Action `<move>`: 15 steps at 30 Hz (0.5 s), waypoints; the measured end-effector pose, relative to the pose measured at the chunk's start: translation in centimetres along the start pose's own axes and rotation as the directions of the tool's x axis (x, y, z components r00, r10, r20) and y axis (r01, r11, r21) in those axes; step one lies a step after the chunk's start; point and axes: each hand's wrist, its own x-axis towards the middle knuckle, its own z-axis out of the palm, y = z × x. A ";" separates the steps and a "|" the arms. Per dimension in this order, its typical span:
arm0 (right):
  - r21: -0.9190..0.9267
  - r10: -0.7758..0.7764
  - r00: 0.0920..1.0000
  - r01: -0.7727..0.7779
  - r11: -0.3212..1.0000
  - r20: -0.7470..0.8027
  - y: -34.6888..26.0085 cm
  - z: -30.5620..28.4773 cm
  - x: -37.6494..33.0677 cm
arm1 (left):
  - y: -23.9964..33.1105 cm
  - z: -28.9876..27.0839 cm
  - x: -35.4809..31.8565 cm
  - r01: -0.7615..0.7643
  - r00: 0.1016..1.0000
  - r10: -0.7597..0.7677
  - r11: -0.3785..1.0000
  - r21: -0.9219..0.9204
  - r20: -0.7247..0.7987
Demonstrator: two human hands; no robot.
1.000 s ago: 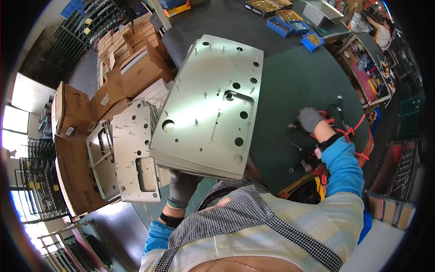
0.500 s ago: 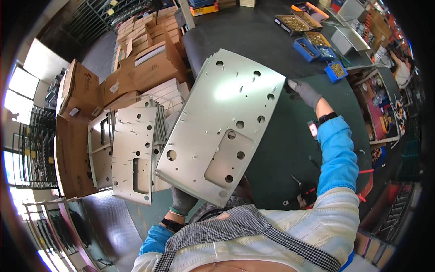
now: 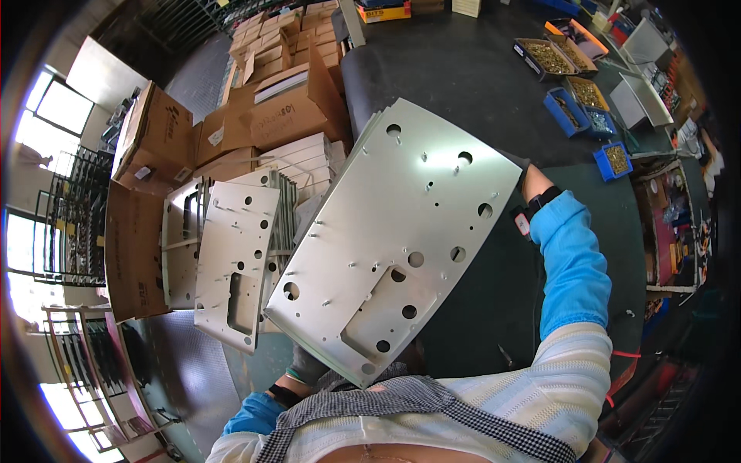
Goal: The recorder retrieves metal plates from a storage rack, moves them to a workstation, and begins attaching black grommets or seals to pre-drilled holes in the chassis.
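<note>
A stack of flat silver sheet-metal panels (image 3: pixel 386 224), with round holes, short studs and one rectangular cutout, lies tilted in front of me. My left hand (image 3: pixel 310 366), in a grey glove, grips the stack's lower left edge, its fingers partly hidden beneath. At the upper right corner my gloved right hand (image 3: pixel 526 164) holds the edge; most of it is hidden behind the top panel. To the left, another similar panel (image 3: pixel 224 255) leans at the front of a row of upright panels.
Open cardboard boxes (image 3: pixel 285 108) stand behind the panels at the left. Blue bins (image 3: pixel 566 112) and trays of small metal fasteners (image 3: pixel 545 58) sit at the far right of the dark green table (image 3: pixel 494 293). A pointed tool (image 3: pixel 505 355) lies near my right side.
My right hand has gone from beside the corner to behind the panel edge. The view has shifted, so the stack appears lower and further right. My left hand keeps its grip.
</note>
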 end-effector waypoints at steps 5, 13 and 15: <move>0.075 -0.050 0.998 0.047 0.996 0.048 0.8 1.1 -0.2 | 0.0 -0.1 0.3 0.026 1.000 -0.026 0.995 0.099 0.002; -0.195 -0.230 0.969 0.208 0.958 -0.095 -0.6 5.0 -7.8 | 2.4 -6.4 0.7 0.089 0.982 -0.136 0.948 0.305 0.134; -0.031 -0.203 0.964 0.201 0.979 -0.169 -0.6 5.5 -10.5 | 4.1 -8.8 1.6 0.087 0.966 -0.169 0.924 0.374 0.193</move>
